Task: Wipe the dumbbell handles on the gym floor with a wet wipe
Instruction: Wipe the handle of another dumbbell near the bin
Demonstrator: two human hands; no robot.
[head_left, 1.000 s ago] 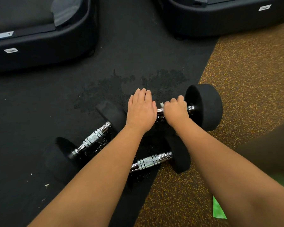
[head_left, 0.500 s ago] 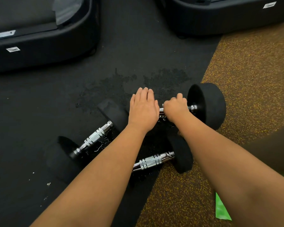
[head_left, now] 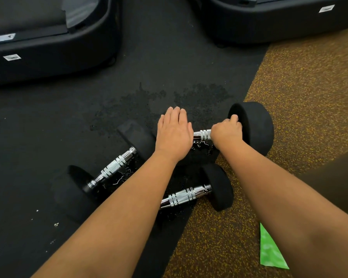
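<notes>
A: What does the head view show of the hands?

B: The left hand [head_left: 174, 135] lies flat and released, palm down, fingers together, on the left end of the far dumbbell [head_left: 251, 127]. The right hand [head_left: 227, 132] is clenched around that dumbbell's chrome handle [head_left: 202, 135], right up against the black right-hand head; a short knurled stretch of handle shows between the two hands.

A: And the wet wipe?

B: I cannot see it; if it is there, the right fist hides it.

A: Where do the dumbbells lie?

B: All on the gym floor. The far one straddles the edge where the black rubber mat [head_left: 48, 121] meets the brown speckled flooring [head_left: 309, 93]. A second dumbbell [head_left: 111, 169] lies slanted on the mat, to the left of the left forearm. A third dumbbell [head_left: 189, 196] sits between the forearms, its right head on the brown flooring.

A: Anything else?

B: A dark damp-looking patch [head_left: 149, 101] on the mat just beyond the hands, two black machine bases [head_left: 54, 57] along the top, and a green packet [head_left: 269, 251] on the brown flooring beside the right forearm
</notes>
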